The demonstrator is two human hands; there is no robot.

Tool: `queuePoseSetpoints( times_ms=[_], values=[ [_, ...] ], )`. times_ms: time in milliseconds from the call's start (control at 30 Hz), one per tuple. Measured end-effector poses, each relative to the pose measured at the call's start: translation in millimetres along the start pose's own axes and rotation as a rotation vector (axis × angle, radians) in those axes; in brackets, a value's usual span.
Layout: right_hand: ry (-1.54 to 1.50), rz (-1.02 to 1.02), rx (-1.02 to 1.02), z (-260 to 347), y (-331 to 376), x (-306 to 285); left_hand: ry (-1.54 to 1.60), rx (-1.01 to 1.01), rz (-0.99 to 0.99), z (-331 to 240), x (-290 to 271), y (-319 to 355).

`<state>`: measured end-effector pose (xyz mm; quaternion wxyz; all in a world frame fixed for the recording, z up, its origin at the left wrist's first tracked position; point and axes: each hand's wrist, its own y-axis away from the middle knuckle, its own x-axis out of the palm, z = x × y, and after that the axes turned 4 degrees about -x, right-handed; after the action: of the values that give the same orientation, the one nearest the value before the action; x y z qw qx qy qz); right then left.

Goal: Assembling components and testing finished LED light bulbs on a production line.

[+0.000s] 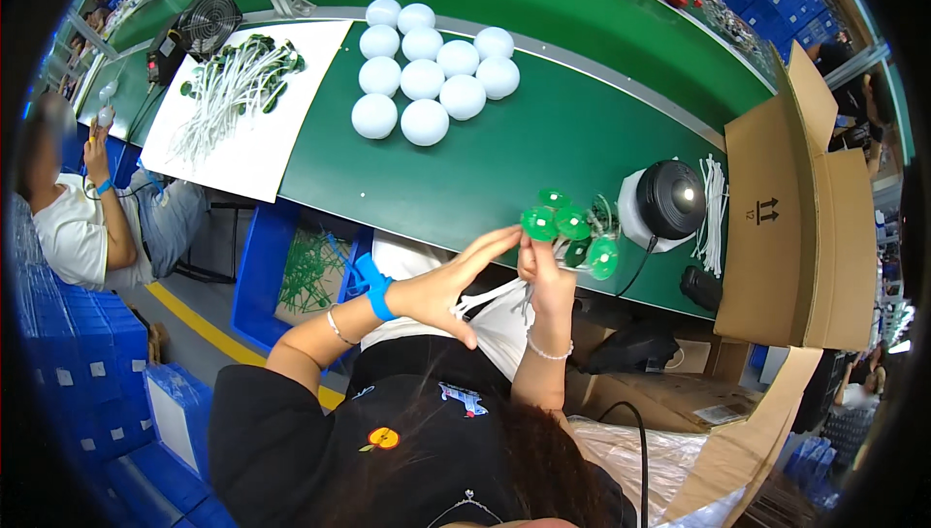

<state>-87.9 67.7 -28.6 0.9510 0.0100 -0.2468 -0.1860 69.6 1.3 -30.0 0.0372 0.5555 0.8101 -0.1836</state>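
Observation:
My right hand (pixel 551 286) is closed around a bunch of green round discs (pixel 572 224) with white wires, held up near the table's front edge. Below the fist the white wires (pixel 497 297) hang toward my lap. Just left of it is my left hand (pixel 448 288), fingers stretched out and thumb apart. Its fingertips reach the edge of the bunch; whether they touch a disc I cannot tell. Behind the discs stands a black round device (pixel 669 200) with a bright spot and a white base. White cords (pixel 713 218) lie to its right.
Several white balls (pixel 421 79) stand in rows on the green table (pixel 388 174). A white sheet (pixel 262 155) at left bears a pile of green discs with white wires (pixel 242 87), near a black fan (pixel 210 21). An open cardboard box (pixel 776 227) stands right; a blue bin (pixel 254 281) sits below. A co-worker (pixel 92 227) is left.

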Motion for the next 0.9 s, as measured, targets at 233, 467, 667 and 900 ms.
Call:
queuePoseSetpoints(
  times_ms=[233,467,667,900],
  values=[
    [1.257,0.03,-0.489,0,24,37,0.287,-0.043,-0.398,-10,23,-22],
    [1.06,0.329,-0.365,5,40,54,0.337,-0.15,-0.415,-30,-6,0],
    [0.991,0.466,-0.488,-31,25,60,0.471,-0.196,-0.367,-32,-39,36],
    [0.935,0.73,-0.455,-33,14,60,1.019,0.069,-0.718,-26,-67,65]
  ],
)
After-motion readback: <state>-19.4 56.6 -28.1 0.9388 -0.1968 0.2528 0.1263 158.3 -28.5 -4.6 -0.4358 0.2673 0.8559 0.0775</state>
